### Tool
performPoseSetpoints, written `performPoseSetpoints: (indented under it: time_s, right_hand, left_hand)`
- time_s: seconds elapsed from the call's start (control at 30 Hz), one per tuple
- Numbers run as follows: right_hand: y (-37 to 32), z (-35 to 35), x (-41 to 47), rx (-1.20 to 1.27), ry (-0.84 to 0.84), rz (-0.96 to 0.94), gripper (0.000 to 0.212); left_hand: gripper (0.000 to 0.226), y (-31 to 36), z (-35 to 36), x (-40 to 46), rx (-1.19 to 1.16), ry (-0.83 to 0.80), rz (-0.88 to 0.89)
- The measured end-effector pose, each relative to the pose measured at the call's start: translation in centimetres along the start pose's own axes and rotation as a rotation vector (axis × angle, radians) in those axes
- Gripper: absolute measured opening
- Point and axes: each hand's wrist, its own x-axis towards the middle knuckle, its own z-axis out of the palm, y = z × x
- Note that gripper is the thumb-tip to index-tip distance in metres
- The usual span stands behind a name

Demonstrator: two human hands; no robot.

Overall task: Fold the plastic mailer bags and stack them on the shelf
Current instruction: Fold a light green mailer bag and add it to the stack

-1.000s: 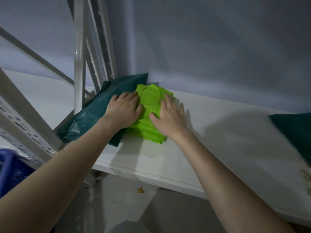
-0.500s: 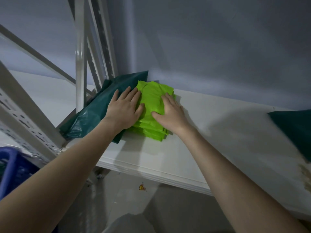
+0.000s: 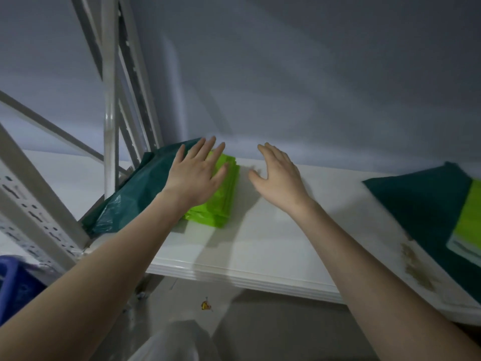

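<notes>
A stack of folded bright green mailer bags (image 3: pixel 218 204) lies on the white shelf (image 3: pixel 273 243), against a crumpled dark green bag (image 3: pixel 135 196) at the left post. My left hand (image 3: pixel 195 175) hovers with straight fingers over the stack's left part and hides it. Whether it touches the bags I cannot tell. My right hand (image 3: pixel 278 178) is lifted off, open with spread fingers, to the right of the stack above bare shelf.
At the right edge a dark green bag (image 3: pixel 421 201) lies flat with a bright green bag (image 3: pixel 468 222) on it. White perforated rack posts (image 3: pixel 109 100) stand at the left. A blue crate (image 3: pixel 15 280) sits lower left. Brown stains (image 3: pixel 416 267) mark the shelf.
Both hands have come off the green stack, where they pressed before. The right hand has moved to the right, clear of it. The view has shifted, showing more of the right-hand bags.
</notes>
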Motion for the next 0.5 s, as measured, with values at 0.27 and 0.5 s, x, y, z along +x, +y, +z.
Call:
performPoseSetpoints:
  time_s: [0.27,0.5]
  right_hand:
    - [5.5,-8.6,-4.5,-0.087,0.176,0.069,0.058]
    - [12.7,-14.9,-9.5,-0.157,0.29,0.195,0.056]
  left_hand:
    - [0.055,10.6,-2.5,0.7,-0.118,0.107,0.107]
    - [0.054,21.1,-2.5,0.7,-0.255,0.079,0.227]
